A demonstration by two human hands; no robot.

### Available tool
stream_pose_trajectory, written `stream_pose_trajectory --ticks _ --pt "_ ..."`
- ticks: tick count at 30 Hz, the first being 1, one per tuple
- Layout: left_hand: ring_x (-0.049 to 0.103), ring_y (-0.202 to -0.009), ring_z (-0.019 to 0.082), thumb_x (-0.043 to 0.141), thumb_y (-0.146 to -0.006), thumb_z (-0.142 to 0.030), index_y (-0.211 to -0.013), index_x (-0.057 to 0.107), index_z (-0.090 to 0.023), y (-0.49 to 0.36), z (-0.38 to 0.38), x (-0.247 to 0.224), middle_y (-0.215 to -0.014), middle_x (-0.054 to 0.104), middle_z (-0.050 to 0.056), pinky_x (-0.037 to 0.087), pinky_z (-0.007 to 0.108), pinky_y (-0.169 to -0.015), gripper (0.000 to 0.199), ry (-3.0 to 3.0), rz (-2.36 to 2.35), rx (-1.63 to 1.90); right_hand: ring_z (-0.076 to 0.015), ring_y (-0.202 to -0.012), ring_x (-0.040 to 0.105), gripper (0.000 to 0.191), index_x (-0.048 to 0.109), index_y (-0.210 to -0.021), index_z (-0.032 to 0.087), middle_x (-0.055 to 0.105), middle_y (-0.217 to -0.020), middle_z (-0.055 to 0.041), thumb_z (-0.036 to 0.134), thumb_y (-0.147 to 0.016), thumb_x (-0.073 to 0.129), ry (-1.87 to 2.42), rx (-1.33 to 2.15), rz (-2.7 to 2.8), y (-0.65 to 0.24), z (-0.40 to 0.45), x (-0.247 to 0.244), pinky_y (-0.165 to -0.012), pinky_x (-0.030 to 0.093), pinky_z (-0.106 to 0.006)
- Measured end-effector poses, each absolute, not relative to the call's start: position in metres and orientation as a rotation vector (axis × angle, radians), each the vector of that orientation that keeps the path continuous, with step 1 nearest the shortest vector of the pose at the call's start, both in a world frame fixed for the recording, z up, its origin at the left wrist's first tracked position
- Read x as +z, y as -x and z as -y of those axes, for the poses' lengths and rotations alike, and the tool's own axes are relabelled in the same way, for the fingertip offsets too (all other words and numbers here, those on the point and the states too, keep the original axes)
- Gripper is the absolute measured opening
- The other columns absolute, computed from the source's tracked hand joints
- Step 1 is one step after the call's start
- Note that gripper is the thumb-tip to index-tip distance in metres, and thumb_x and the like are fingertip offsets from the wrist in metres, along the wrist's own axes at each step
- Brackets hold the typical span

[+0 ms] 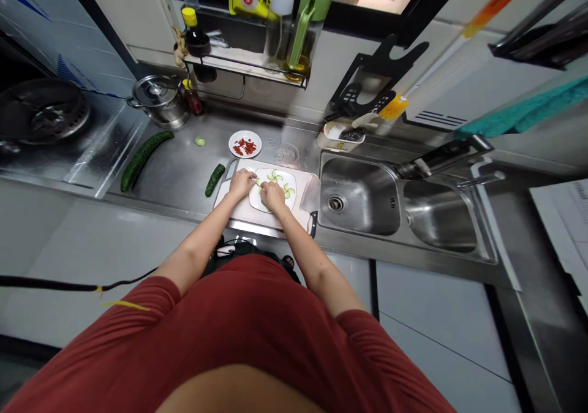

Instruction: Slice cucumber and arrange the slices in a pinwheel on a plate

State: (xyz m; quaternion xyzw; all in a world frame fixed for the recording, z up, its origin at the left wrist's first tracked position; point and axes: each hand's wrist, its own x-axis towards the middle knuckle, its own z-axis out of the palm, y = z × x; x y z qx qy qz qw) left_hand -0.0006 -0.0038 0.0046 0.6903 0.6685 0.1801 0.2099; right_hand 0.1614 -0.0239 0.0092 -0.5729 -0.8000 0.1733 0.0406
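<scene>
A white square plate [291,183] with pale green cucumber slices [275,176] laid in curved groups rests on a light cutting board [239,215]. My left hand [242,184] is over the plate's left edge, its fingers pinched together; what they hold is too small to name. Beside it my right hand [272,197] reaches over the plate's middle, fingers closed and pointing down at the slices, hiding part of them. A cleaver [310,193] lies on the board's right side. Left of the board is a short piece of cucumber [214,180].
Behind the board stands a round plate [252,137] of red pieces. A long cucumber [143,159], a cucumber end [199,141] and a steel pot [162,100] are to the left. The double sink [362,193] lies right. A bottle shelf [243,65] overhangs the counter's back.
</scene>
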Motion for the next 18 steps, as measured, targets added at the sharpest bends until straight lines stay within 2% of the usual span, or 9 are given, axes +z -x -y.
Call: stream_pose_trajectory --ticks 18 --pt "0.056 -0.099 0.023 0.062 -0.080 -0.027 -0.105 0.073 -0.025 -0.0044 0.0006 0.0032 -0.098 0.057 0.008 0.044 0.032 -0.090 0.027 -1.924 -1.834 0.436 -0.0253 -0.105 0.052 0.030 0.061 -0.115 0.018 0.063 -0.112 -0.0117 0.030 -0.095 0.043 1.820 0.515 2.434 -0.1516 0.0325 0.0148 -0.089 0.037 -0.035"
